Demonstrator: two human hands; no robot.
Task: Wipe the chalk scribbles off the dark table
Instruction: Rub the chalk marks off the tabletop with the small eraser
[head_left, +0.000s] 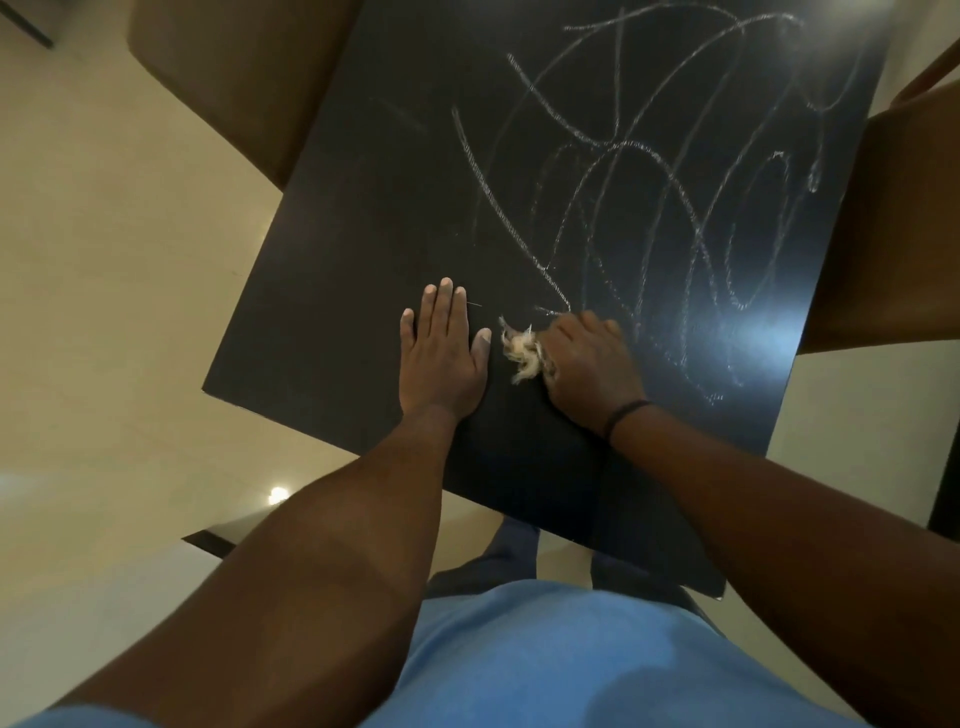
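The dark table carries white chalk scribbles across its middle and right side, reaching down to the near right edge. My left hand lies flat on the tabletop with straight fingers, on a bare patch left of the scribbles. My right hand grips a pale frayed rag and holds it against the table at the lower left end of the chalk lines. Most of the rag is hidden under the hand; a tuft sticks out to its left.
A brown chair stands at the table's far left side and another brown chair at its right side. Cream floor surrounds the table. My blue shirt fills the bottom of the view.
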